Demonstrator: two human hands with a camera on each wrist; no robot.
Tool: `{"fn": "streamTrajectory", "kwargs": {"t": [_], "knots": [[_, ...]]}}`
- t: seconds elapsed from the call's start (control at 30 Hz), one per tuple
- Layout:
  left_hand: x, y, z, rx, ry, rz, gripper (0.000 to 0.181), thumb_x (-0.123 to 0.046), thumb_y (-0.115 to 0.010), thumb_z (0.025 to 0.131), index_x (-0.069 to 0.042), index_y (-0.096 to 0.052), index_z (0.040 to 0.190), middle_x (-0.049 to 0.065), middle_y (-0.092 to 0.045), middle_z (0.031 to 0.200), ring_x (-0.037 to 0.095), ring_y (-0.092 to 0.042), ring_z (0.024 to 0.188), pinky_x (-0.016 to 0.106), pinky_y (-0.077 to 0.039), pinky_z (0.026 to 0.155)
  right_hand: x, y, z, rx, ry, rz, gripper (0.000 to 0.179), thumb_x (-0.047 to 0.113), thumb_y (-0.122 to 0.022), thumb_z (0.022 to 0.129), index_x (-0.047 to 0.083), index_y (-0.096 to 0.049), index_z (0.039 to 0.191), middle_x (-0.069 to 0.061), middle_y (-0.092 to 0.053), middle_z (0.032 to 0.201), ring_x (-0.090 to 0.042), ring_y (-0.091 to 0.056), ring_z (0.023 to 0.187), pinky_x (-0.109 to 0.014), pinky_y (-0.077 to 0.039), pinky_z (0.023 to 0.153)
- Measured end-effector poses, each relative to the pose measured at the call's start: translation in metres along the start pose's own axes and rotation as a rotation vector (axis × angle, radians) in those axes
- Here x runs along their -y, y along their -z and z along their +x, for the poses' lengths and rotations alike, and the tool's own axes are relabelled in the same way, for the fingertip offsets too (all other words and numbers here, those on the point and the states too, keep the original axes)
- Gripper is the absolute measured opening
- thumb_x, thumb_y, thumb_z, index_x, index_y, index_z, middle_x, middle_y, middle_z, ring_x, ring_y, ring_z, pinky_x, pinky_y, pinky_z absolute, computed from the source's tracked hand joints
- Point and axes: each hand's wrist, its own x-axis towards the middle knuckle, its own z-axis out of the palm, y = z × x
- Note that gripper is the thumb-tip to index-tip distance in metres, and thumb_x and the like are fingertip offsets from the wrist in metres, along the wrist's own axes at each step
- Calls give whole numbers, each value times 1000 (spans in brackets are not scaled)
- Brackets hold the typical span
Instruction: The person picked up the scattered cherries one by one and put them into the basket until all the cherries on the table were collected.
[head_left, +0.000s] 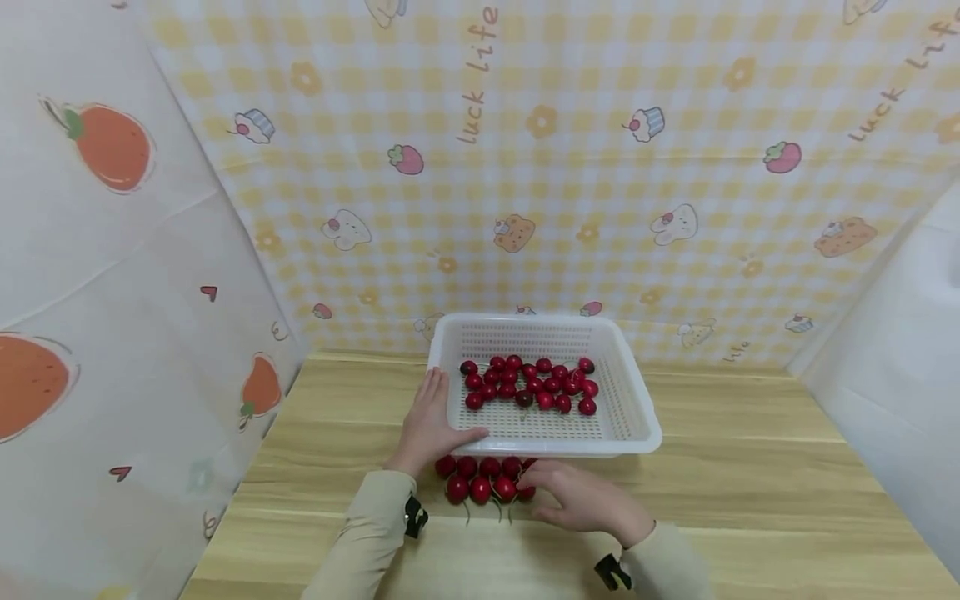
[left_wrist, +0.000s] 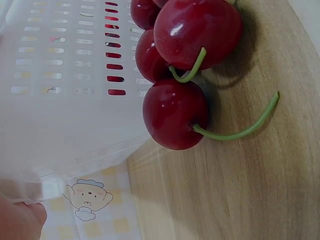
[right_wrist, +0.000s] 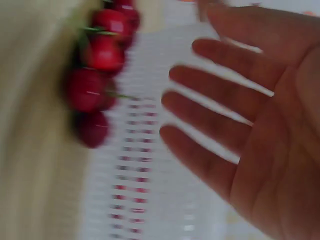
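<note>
My left hand (head_left: 433, 423) rests against the front left corner of a white plastic basket (head_left: 647, 417), fingers straight along its left side and thumb on the front rim. A group of red cherries (head_left: 525, 385) lies inside the basket. Several more cherries (head_left: 480, 490) sit in rows on the wood-grain surface just before it, some with green stems. Close up, the left wrist view has a cherry (left_wrist: 175, 115) beside the slotted basket wall (left_wrist: 75, 120). My right hand (head_left: 573, 497) is at the right end of these rows; its fingers (right_wrist: 210, 112) look straight and spread, with nothing held.
The wood-grain tabletop (head_left: 750, 467) extends to both sides of the basket. Behind it hangs a yellow checked cloth (head_left: 570, 192) with cartoon prints. A white printed cloth (head_left: 150, 250) stands at the left, and a pale cloth (head_left: 892, 333) at the right.
</note>
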Motion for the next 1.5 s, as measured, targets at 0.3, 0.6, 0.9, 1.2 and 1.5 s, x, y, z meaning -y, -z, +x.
{"fn": "streamTrajectory", "kwargs": {"t": [0.3, 0.6, 0.9, 1.2, 1.5], "knots": [[1, -3, -1, 2, -19, 22, 117, -68, -66, 62, 5, -20, 141, 19, -13, 149, 29, -7, 139, 42, -16, 111, -30, -43, 2, -102, -107, -130, 45, 19, -71, 74, 3, -60, 114, -14, -46, 132, -31, -49, 115, -43, -45, 92], [3, -3, 0, 0, -15, 19, 117, -69, -65, 62, 4, -19, 142, 18, -12, 150, 28, -6, 139, 42, -16, 111, -47, -53, -3, -188, -114, -137, 40, 14, -71, 72, 4, -62, 110, -13, -55, 117, -26, -57, 102, -40, -49, 87], [2, -2, -1, 2, -21, 20, 118, -69, -65, 61, 5, -20, 141, 20, -13, 149, 30, -8, 139, 43, -16, 111, -56, -58, -10, -198, -40, -124, 25, 0, -67, 72, 5, -67, 97, 1, -52, 85, -5, -48, 71, -21, -48, 62], [2, -3, 1, 7, -17, 32, 117, -68, -65, 62, 5, -20, 141, 20, -13, 149, 29, -7, 139, 42, -15, 112, -49, -51, -19, -218, -17, -48, 24, -6, -70, 68, 9, -66, 86, 2, -52, 86, -5, -51, 74, -18, -49, 64], [2, -3, 2, 3, -24, 33, 116, -66, -67, 62, 5, -21, 141, 20, -12, 149, 31, -8, 138, 42, -15, 111, -20, -19, -21, -262, 129, 36, 26, -3, -73, 68, 8, -66, 90, 2, -55, 86, -4, -53, 76, -15, -49, 63]]}}
